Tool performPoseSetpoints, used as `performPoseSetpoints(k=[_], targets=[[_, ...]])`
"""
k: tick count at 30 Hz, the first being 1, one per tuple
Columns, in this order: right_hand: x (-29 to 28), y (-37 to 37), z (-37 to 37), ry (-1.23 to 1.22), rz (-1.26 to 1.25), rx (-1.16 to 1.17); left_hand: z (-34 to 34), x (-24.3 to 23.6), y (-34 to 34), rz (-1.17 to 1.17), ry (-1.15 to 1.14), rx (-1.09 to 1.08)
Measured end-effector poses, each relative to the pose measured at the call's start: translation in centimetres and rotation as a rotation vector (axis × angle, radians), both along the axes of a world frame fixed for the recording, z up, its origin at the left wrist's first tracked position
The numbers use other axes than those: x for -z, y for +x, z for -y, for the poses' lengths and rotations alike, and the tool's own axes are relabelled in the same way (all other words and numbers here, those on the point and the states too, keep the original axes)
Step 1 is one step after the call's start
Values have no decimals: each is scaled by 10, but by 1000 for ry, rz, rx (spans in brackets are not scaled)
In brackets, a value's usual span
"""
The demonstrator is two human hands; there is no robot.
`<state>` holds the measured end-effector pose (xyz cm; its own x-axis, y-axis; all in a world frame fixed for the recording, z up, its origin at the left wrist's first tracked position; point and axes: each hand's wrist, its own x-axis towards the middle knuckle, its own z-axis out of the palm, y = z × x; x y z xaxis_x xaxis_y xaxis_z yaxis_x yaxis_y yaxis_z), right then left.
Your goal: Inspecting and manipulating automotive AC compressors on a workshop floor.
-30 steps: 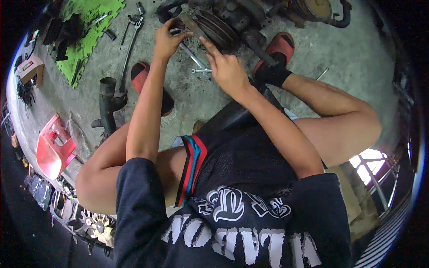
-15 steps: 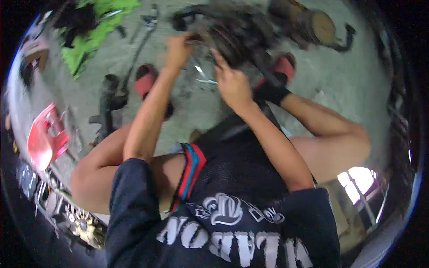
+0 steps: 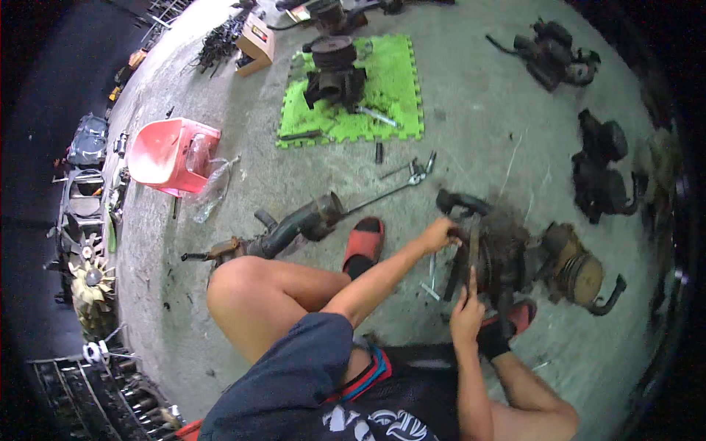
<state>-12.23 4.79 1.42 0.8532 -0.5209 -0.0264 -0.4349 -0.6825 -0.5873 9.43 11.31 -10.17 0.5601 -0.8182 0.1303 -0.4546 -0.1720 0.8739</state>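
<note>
A dark, greasy engine part (image 3: 507, 250) with a grooved pulley lies on the floor in front of me. At its left side my left hand (image 3: 438, 237) is closed, its fingertips against the part; what they grip is hidden. My right hand (image 3: 467, 316) is at the near side, index finger stretched toward the pulley and the other fingers curled. A narrow brownish strip (image 3: 474, 246) runs on from that fingertip; I cannot tell whether it is a tool or the pulley's rim. Beneath my left hand lies a shiny metal tool (image 3: 430, 291).
A second pulley unit (image 3: 581, 275) lies close on the right. To the left are a dark pipe-shaped part (image 3: 294, 224), a long-handled wrench (image 3: 390, 192) and a red plastic stool (image 3: 165, 154). A green foam mat (image 3: 390, 81) bears another greasy unit (image 3: 334, 77). More parts (image 3: 607, 169) lie far right.
My view has swung left, bringing the whole green mat and stool into sight. Both hands stay at the same engine part, with the right finger still stretched toward the pulley.
</note>
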Motion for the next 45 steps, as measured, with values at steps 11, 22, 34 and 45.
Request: performPoseSetpoints(k=[11,22,34,45], targets=[[-4,-10,0,121,-22,43,10,-48,-7,-106,33,110],[12,-8,1,58,9,27,7,-26,-4,-119,151,3],[20,-20,-1,40,30,41,-2,-31,-27,150,-87,-82],[16,-21,4,106,30,37,8,-9,-16,-58,95,-75]])
